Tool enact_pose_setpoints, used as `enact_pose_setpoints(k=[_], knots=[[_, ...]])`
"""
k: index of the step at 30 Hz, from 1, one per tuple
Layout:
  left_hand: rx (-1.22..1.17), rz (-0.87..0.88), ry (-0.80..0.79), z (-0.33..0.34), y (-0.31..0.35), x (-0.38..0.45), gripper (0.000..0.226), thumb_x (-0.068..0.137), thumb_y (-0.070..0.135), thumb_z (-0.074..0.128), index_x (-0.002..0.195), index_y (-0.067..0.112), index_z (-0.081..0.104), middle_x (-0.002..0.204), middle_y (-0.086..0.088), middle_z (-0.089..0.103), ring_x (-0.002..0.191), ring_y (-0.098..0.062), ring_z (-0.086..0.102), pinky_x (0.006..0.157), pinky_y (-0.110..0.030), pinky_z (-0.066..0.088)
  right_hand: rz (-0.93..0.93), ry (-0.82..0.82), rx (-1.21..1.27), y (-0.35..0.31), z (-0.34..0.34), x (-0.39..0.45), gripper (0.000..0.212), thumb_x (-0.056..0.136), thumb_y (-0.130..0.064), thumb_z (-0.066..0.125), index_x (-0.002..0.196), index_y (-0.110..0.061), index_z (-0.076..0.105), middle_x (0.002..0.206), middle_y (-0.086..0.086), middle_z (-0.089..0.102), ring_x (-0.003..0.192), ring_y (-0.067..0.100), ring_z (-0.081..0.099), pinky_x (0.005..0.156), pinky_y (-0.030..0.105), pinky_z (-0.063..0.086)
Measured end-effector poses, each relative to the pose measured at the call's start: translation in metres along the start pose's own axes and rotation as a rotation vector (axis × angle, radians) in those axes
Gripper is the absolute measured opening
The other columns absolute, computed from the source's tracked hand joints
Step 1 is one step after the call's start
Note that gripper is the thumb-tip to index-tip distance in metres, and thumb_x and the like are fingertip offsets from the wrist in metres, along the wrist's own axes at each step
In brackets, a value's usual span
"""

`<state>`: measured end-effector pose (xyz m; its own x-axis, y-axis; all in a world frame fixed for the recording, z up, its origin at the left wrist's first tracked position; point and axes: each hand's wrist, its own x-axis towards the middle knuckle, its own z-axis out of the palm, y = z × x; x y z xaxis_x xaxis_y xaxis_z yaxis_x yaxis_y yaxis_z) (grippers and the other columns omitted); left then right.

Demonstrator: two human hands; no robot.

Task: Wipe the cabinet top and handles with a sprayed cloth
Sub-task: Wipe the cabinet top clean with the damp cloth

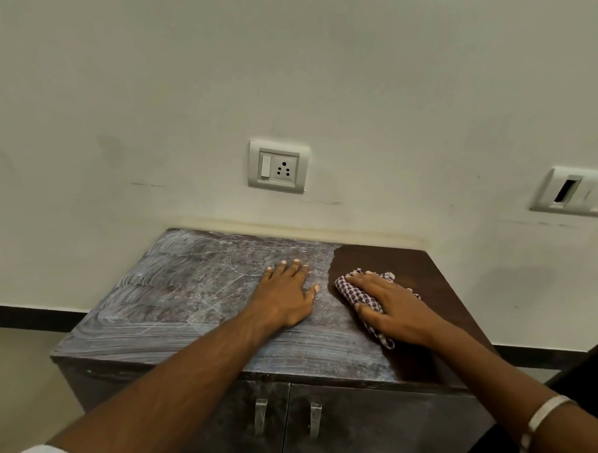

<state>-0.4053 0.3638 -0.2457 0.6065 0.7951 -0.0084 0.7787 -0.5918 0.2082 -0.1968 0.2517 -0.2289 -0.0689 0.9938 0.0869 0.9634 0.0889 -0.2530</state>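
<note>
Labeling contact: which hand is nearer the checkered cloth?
Right. The right hand presses on the checkered cloth; the left hand lies flat on the cabinet top, apart, to the cloth's left.

Right socket plate (580,192) cut off; cloth (358,294) perhaps half-hidden

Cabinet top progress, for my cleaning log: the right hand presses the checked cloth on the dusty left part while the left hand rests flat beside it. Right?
Not quite. In the head view the right hand presses the checked cloth on the clean dark right part of the cabinet top; the left hand rests flat beside it.
</note>
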Motion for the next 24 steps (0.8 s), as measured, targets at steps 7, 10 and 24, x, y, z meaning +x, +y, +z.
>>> enact_pose_setpoints(k=[7,10,24], knots=[[-0.001,0.006,0.003,0.001,-0.004,-0.002,0.066,0.100,0.053,0.019,0.155,0.019,0.005,0.163,-0.002,0.001,0.150,-0.023,-0.001,0.122,-0.044,0.000,-0.072,-0.029,-0.003,-0.006,0.005,-0.022,0.059,0.096,-0.049,0.041,0.150,-0.040,0.019,0.158,-0.014,0.019,0.144,-0.001,0.012,0.117,0.023,0.007],[-0.017,0.004,0.006,0.001,-0.005,-0.005,0.066,0.100,0.053,0.019,0.155,0.020,0.005,0.163,-0.002,0.001,0.150,-0.022,-0.002,0.122,-0.043,0.000,-0.045,-0.045,-0.001,0.003,0.000,-0.028,0.059,0.095,-0.051,0.041,0.149,-0.041,0.020,0.158,-0.013,0.019,0.142,-0.003,0.013,0.115,0.021,0.007],[-0.003,0.001,0.011,0.003,-0.006,-0.009,0.065,0.100,0.051,0.019,0.155,0.020,0.005,0.163,-0.001,0.001,0.150,-0.022,-0.002,0.122,-0.042,-0.001,-0.059,-0.042,0.018,0.007,0.000,-0.039,0.062,0.091,-0.057,0.036,0.149,-0.043,0.021,0.158,-0.015,0.020,0.143,-0.003,0.013,0.118,0.024,0.009]])
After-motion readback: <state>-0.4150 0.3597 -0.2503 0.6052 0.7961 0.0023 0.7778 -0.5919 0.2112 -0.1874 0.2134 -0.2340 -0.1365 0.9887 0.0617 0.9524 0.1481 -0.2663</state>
